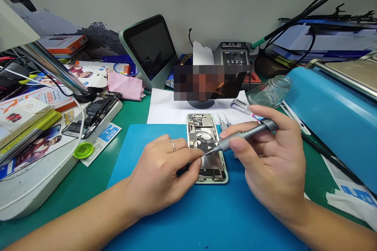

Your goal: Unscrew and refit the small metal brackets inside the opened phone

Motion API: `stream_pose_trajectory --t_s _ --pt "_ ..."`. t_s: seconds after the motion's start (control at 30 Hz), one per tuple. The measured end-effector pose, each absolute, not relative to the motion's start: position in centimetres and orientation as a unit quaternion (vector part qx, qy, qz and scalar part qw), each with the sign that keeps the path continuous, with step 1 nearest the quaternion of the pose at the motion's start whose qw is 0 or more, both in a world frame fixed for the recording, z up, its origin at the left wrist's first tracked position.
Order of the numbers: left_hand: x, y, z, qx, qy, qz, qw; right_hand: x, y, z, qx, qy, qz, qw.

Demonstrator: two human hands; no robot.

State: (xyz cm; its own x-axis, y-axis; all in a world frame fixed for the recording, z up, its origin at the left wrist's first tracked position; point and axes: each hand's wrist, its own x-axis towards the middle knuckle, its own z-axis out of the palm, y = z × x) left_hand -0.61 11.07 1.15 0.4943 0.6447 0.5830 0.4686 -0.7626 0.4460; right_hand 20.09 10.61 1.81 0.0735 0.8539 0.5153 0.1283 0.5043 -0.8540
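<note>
An opened smartphone (207, 135) with its internals exposed lies on a blue work mat (182, 211). My right hand (271, 164) is closed round a grey precision screwdriver (244, 135), whose tip touches the inside of the phone near its left edge. My left hand (165, 172), with a ring on one finger, rests on the mat with its fingers curled against the phone's left side, fingertips next to the screwdriver tip. Two spare screwdriver bits (223, 119) lie just right of the phone's top.
A tilted tablet (150, 49) and a soldering station (234, 57) stand at the back. A glass jar (271, 91) and a blue machine (330, 113) sit on the right. Another dismantled phone (96, 113), a green cap (83, 150) and boxes crowd the left.
</note>
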Motion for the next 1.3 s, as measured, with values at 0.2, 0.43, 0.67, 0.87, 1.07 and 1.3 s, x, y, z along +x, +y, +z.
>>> stream_pose_trajectory --t_s 0.2,0.43,0.67,0.87,1.07,1.3 --pt "-0.64 11.10 1.24 0.857 0.329 0.380 0.114 20.15 10.60 1.85 -0.409 -0.613 0.295 0.609" --pt "-0.64 11.07 1.23 0.856 0.331 0.381 0.111 20.15 10.51 1.92 -0.408 -0.609 0.302 0.609" --pt "-0.62 11.06 1.17 0.856 0.325 0.385 0.113 20.06 10.60 1.90 -0.411 -0.608 0.302 0.609" --pt "-0.59 11.04 1.18 0.854 0.326 0.388 0.116 20.10 10.63 1.91 -0.409 -0.611 0.298 0.609" --pt "-0.61 11.00 1.23 0.855 0.325 0.387 0.117 20.09 10.71 2.02 -0.408 -0.612 0.297 0.608" --pt "-0.66 11.03 1.08 0.854 0.326 0.387 0.121 20.03 10.67 2.00 -0.406 -0.612 0.298 0.610"
